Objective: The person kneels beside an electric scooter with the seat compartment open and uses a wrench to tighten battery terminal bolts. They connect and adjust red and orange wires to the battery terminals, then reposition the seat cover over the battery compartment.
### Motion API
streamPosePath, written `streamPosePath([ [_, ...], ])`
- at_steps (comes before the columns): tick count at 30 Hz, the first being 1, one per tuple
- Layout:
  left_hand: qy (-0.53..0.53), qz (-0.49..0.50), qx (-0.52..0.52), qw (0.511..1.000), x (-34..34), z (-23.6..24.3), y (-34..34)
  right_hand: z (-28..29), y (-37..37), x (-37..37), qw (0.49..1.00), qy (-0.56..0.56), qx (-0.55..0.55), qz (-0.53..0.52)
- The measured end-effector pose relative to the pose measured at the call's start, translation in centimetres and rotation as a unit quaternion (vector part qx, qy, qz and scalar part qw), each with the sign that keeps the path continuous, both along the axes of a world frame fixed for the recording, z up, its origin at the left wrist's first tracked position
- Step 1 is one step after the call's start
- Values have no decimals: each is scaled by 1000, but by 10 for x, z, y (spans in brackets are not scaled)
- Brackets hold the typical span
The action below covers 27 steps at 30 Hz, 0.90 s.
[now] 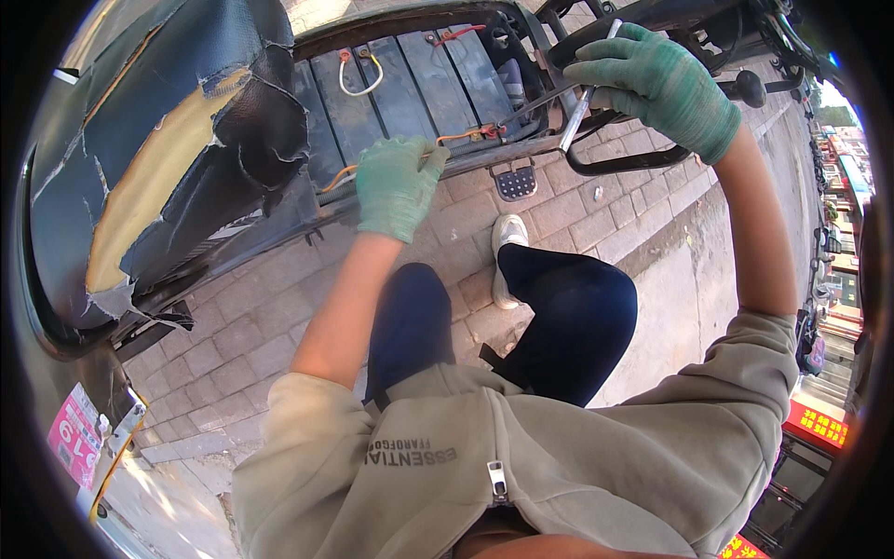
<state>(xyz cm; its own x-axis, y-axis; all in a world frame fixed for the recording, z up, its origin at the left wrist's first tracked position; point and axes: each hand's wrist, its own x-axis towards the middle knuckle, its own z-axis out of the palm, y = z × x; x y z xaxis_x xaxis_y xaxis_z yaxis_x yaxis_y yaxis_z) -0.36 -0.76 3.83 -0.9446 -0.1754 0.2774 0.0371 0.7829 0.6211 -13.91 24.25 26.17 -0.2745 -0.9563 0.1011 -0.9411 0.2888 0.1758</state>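
In a green work glove, my right hand (666, 88) grips the crossbar of a silver T-handle wrench (579, 121). Its thin shaft runs left and down to a bolted terminal (491, 130) at the front right corner of the battery row. My left hand (399, 191), gloved alike, has its fingers curled over the front edge of the batteries (389, 88); what they hold is hidden. An orange cable (340, 177) passes under that hand and comes out on its right. Farther back, a white cable (361, 90) loops between two batteries, and a red cable (461, 34) lies at the rear right.
The batteries sit in the open metal bay (419, 14) of a vehicle. At left stands a torn black seat (177, 158) with yellow foam showing. A pedal (515, 183) sticks out below the frame, over brick paving (251, 321). Black bent tubing (633, 168) lies near my right hand.
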Motion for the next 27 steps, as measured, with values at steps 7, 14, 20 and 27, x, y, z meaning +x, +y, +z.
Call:
streamPosePath([
  [7,-22,-48,63,997,-20,-7,-16,-10,-8,2,982,3,11,-189],
  [14,-79,-157,156,972,8,-21,-20,-11,-20,9,855,-281,-97,-425],
  [20,-111,-179,185,960,2,-15,-25,-7,-22,18,879,-229,-65,-413],
  [27,-145,-177,191,954,3,-19,-27,1,-13,40,925,-84,3,-370],
])
